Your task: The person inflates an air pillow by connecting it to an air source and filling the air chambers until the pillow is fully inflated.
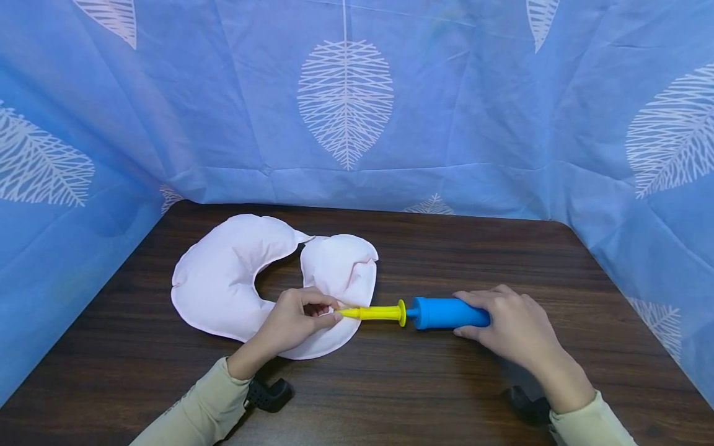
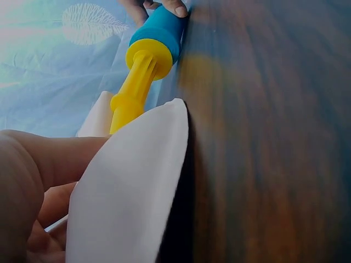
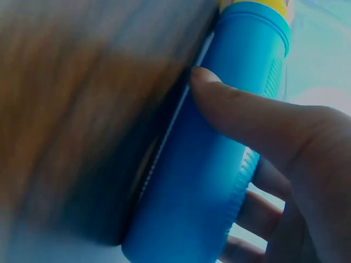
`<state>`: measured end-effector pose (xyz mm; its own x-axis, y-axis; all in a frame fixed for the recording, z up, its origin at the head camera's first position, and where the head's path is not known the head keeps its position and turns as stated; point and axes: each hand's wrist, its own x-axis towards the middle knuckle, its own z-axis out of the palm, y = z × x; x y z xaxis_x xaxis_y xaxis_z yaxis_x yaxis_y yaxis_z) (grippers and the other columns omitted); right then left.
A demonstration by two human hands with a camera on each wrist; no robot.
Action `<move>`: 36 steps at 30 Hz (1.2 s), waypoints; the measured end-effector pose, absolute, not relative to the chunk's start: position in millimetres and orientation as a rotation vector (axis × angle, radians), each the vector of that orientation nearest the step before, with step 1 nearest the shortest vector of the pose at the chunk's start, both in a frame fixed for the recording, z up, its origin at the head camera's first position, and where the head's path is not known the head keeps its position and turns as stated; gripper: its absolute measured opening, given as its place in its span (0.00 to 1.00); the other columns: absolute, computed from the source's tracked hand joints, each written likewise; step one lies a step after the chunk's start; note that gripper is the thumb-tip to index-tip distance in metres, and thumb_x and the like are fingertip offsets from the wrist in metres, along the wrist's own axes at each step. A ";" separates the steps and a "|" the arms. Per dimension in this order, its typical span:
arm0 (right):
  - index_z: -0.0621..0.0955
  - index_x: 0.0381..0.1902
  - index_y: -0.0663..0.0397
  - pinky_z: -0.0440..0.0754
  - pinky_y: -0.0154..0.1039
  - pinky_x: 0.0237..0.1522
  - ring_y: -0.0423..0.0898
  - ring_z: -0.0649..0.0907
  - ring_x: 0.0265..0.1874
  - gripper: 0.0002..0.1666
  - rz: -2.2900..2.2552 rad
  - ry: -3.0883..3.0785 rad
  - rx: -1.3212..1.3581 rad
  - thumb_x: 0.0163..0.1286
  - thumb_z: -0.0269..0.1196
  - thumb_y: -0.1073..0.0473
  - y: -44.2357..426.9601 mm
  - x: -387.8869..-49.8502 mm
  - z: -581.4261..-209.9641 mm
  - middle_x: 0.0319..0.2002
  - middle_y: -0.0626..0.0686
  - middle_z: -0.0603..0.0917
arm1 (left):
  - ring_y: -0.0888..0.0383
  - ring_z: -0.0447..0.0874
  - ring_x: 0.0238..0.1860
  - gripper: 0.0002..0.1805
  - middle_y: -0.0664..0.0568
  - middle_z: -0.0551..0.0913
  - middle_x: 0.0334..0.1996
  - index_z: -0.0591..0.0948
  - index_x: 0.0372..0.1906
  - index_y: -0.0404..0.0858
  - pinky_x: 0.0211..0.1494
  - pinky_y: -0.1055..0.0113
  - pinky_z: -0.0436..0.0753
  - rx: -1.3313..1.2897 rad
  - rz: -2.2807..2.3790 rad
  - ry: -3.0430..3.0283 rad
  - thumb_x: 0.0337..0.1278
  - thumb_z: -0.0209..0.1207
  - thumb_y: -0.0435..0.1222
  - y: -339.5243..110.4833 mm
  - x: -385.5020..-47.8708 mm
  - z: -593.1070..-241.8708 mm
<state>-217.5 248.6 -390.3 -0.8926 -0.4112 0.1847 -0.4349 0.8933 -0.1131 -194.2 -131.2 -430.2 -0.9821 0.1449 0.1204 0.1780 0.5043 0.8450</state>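
A pale pink U-shaped inflatable pillow (image 1: 217,279) lies on the table, its right part creased. My left hand (image 1: 290,322) pinches at the pillow's valve area, where the tip of the yellow nozzle end (image 1: 379,313) meets it; the fingers hide the exact joint. In the left wrist view the yellow part (image 2: 131,93) runs from behind the pillow's edge (image 2: 131,186) to the blue cylinder (image 2: 162,27). My right hand (image 1: 513,322) grips the blue pump barrel (image 1: 446,313), thumb on the near side, as the right wrist view shows on the barrel (image 3: 192,175).
The dark wooden table (image 1: 446,384) carries both things. Blue cloth (image 1: 424,111) with white leaf prints hangs behind it and at both sides. Black wrist devices sit at the left sleeve (image 1: 206,396) and the right sleeve (image 1: 591,424).
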 end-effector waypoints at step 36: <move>0.85 0.68 0.52 0.80 0.70 0.46 0.76 0.81 0.59 0.42 0.276 -3.048 0.490 0.56 0.83 0.47 308.2 -233.6 -386.2 0.61 0.69 0.87 | 0.60 0.77 0.32 0.05 0.54 0.83 0.29 0.94 0.38 0.42 0.37 0.72 0.77 -0.283 -1.558 -2.681 0.57 0.75 0.30 -133.7 -193.8 -430.3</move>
<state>-233.6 308.2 -386.2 -0.9492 -0.3071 0.0695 -0.3145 0.9342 -0.1685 -193.8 -133.7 -430.3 -0.9831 0.1425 0.1147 0.1702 0.4828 0.8590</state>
